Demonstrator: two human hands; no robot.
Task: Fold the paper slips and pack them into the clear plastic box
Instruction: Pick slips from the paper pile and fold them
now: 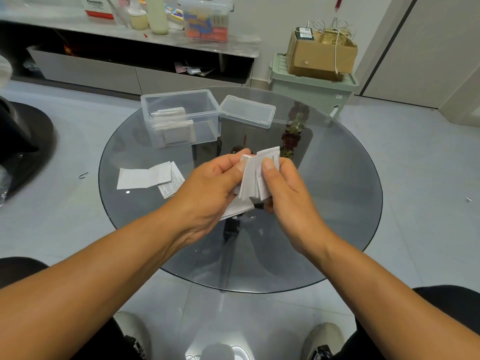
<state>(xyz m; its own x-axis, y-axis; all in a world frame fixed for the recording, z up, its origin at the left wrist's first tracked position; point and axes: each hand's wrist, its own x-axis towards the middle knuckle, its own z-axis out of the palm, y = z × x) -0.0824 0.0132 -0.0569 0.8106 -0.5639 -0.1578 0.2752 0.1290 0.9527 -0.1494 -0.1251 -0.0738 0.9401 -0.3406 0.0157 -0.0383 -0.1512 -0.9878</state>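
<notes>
Above the middle of the round glass table (337, 203), both hands hold one white paper slip (250, 180), creased into several narrow folds. My left hand (210, 188) pinches its left edge with thumb and fingers. My right hand (283, 193) pinches the right side, thumb on top. The clear plastic box (207, 118) stands open at the table's far left, with folded slips (172, 123) stacked in its left part. Its lid (248, 111) lies just right of it. Two flat slips (145, 175) lie on the glass left of my left hand.
A low cabinet with bottles and a storage tub runs along the back wall. A green bin (311, 87) carrying a cardboard box stands behind the table at the right. A black chair base is at the left. My knees and shoes show under the glass.
</notes>
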